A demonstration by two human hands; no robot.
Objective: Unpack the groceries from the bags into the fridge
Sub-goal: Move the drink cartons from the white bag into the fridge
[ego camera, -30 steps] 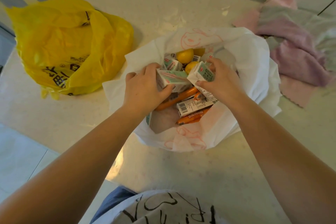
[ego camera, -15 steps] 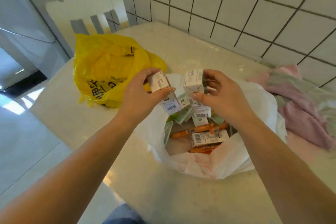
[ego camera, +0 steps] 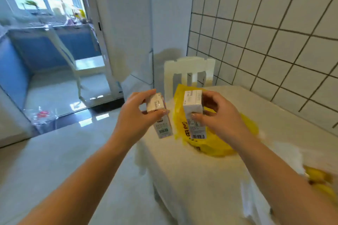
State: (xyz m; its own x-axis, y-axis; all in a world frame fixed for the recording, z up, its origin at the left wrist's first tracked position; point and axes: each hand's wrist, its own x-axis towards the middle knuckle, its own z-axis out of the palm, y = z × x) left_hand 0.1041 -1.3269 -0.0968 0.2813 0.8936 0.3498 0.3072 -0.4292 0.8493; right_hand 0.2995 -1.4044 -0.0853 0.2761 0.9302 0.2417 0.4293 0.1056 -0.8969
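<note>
Two cartons up, mid-frame: left hand [ego camera: 135,115] pinches one carton [ego camera: 160,115], right hand [ego camera: 217,115] pinches the other [ego camera: 193,111], over one yellow bag [ego camera: 215,144].

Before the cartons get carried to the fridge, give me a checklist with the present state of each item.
1. Left hand grips the left carton: ok, thumb and fingers pinch its top.
2. Right hand grips the right carton: ok, fingers wrap its upper part.
3. Both cartons clear of the table: ok, held in the air above the yellow bag.
4. Cartons upright: ok for the right one; the left one tilts.
5. Fridge door open: cannot tell, no open fridge shows.
6. Floor path free: not ok, a clear plastic wrap lies on the floor to the left.
</note>
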